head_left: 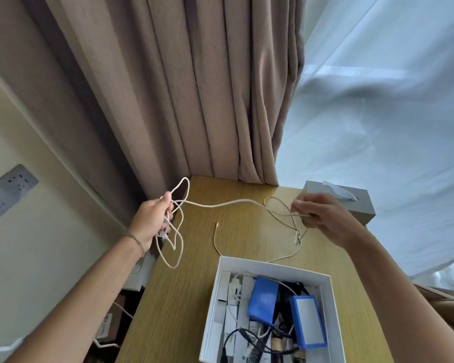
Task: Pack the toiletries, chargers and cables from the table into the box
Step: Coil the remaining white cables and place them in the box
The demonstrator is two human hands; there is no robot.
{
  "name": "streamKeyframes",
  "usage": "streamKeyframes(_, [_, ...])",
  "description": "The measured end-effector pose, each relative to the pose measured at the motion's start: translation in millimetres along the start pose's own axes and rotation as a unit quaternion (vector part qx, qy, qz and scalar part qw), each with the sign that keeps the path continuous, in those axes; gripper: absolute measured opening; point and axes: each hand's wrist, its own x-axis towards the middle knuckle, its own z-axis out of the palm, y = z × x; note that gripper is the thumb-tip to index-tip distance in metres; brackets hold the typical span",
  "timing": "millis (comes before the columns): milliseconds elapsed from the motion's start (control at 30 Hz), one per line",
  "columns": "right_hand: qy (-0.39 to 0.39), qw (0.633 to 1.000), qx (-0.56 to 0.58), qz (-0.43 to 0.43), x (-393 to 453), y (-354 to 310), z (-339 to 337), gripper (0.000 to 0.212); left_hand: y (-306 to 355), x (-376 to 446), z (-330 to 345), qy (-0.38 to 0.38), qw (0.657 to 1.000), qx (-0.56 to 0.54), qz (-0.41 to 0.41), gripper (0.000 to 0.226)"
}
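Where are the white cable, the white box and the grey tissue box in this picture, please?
white cable [220, 204]: head view, on the span stretched between the hands.
white box [273, 264]: head view, on its far rim.
grey tissue box [362, 209]: head view, on its front face.

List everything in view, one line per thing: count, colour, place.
white braided cable: one, white, strung between both hands above the table
thin beige cable: one, beige, lying on the table
white cardboard box: one, white, near table edge, holding blue cases, cables
grey tissue box: one, grey, far right corner
wooden table: one, light brown
brown curtain: one, behind the table
left hand: gripping cable loops
right hand: pinching the cable
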Motion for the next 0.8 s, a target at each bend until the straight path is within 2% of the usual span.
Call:
streamKeyframes(33, [-0.011, 0.999, 0.035, -0.011, 0.9, -0.9, 1.7, 0.014, -0.6, -4.7, 4.6, -0.021, 1.0, 0.018, 0.014, 0.043])
streamKeyframes(100, [-0.034, 0.995, 0.086, -0.028, 4.6, -2.7, 12.4, 0.02, 2.0, -16.3, 17.8, -0.074, 0.996, 0.043, 0.036, 0.041])
streamKeyframes(233, [-0.105, 0.988, 0.101, -0.06, 11.0, -6.8, 51.7, 0.032, 15.2, -43.9, 50.2, -0.184, 0.981, 0.045, 0.036, 0.044])
streamKeyframes(333, [-0.128, 0.986, 0.074, -0.073, 13.7, -5.0, 78.3, 0.039, 20.6, -63.1, 74.7, -0.217, 0.976, 0.025, 0.017, 0.048])
streamKeyframes(533, [-0.091, 0.991, -0.016, -0.093, 9.9, 1.5, 101.5, 0.05, 19.3, -74.2, 95.8, -0.208, 0.974, -0.054, -0.071, 0.053])
streamKeyframes(600, [-0.073, 0.988, -0.093, -0.103, 6.4, 3.3, 107.9, 0.049, 19.0, -74.5, 96.2, -0.211, 0.968, -0.1, -0.095, 0.046])
streamKeyframes(733, [-0.004, 0.974, -0.198, -0.115, 1.5, 6.5, 116.7, 0.053, 18.5, -75.9, 95.0, -0.248, 0.957, -0.126, -0.087, 0.039])
streamKeyframes(800, [0.03, 0.962, -0.248, -0.111, -0.7, 7.1, 119.8, 0.054, 19.1, -76.7, 94.5, -0.26, 0.955, -0.119, -0.077, 0.027])
